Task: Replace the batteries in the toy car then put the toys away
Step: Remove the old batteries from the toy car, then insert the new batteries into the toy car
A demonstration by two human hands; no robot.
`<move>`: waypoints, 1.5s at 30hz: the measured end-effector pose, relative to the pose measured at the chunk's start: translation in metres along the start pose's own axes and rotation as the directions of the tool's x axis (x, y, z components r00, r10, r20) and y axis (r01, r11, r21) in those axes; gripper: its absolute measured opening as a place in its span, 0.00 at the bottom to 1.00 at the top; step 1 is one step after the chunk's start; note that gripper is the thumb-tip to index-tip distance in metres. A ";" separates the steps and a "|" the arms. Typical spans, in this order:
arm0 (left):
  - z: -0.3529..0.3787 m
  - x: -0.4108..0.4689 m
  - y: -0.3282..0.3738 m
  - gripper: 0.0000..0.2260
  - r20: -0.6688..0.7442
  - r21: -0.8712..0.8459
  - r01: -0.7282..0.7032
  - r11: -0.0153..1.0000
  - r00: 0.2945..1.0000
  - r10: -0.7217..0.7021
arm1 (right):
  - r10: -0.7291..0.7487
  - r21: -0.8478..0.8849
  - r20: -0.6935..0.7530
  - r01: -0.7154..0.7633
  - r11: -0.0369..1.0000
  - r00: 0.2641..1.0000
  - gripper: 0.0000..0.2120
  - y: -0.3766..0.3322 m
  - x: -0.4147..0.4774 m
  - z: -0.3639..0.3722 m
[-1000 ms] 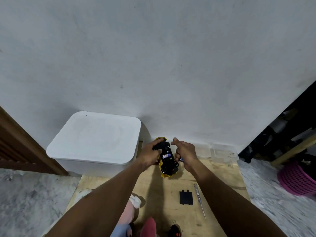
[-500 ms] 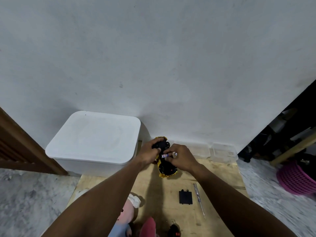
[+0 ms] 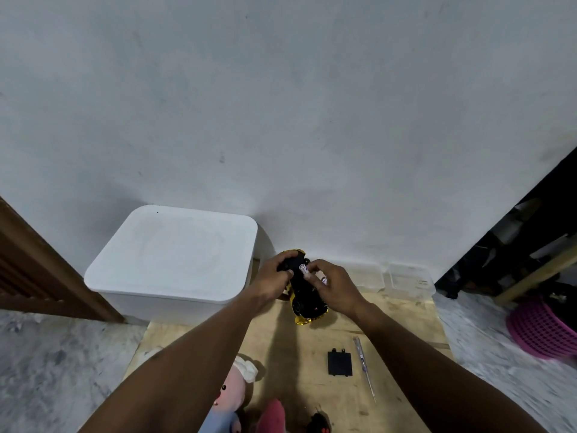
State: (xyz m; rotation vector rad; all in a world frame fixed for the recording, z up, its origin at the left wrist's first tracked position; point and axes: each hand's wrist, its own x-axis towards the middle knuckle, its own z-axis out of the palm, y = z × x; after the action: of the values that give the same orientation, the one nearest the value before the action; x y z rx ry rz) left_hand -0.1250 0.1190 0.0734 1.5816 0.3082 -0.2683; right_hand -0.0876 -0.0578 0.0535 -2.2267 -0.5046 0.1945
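Head view: my left grip (image 3: 274, 281) is clamped round the far end of the upturned toy car (image 3: 307, 303), at the far part of the surface (image 3: 281, 345). My right grip (image 3: 334, 287) pinches a battery (image 3: 303, 269) against the car's underside.

Toy car (image 3: 307, 303): glossy yellow, black plastic. Board (image 3: 281, 345): bare rough wood. Storage box (image 3: 175, 260): matt white plastic.

Cover (image 3: 339, 363) left of screwdriver (image 3: 363, 367)

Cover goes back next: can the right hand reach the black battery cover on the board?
Probably yes: the flat black battery cover lies uncovered on the plywood board, but the right hand is pinching a small battery at the yellow toy car.
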 end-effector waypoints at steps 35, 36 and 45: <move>0.026 0.002 -0.115 0.19 -0.090 0.138 0.232 0.963 0.971 -0.221 | 0.549 0.500 0.060 -0.501 0.707 0.834 0.21 0.041 -0.028 -0.004; 0.027 0.002 -0.120 0.20 -0.107 0.160 0.233 0.959 0.970 -0.218 | 0.533 0.465 0.059 -0.496 0.733 0.844 0.21 0.045 -0.029 -0.004; 0.031 0.020 -0.124 0.23 -0.183 0.370 0.194 0.908 0.974 -0.133 | 0.538 0.282 0.058 -0.530 0.800 0.841 0.15 0.064 -0.031 -0.017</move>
State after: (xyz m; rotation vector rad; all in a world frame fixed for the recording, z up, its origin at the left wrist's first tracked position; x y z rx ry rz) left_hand -0.1500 0.0916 -0.0505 1.9762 0.5358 -0.3539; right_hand -0.0917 -0.1200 0.0149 -2.0251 0.1821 0.5016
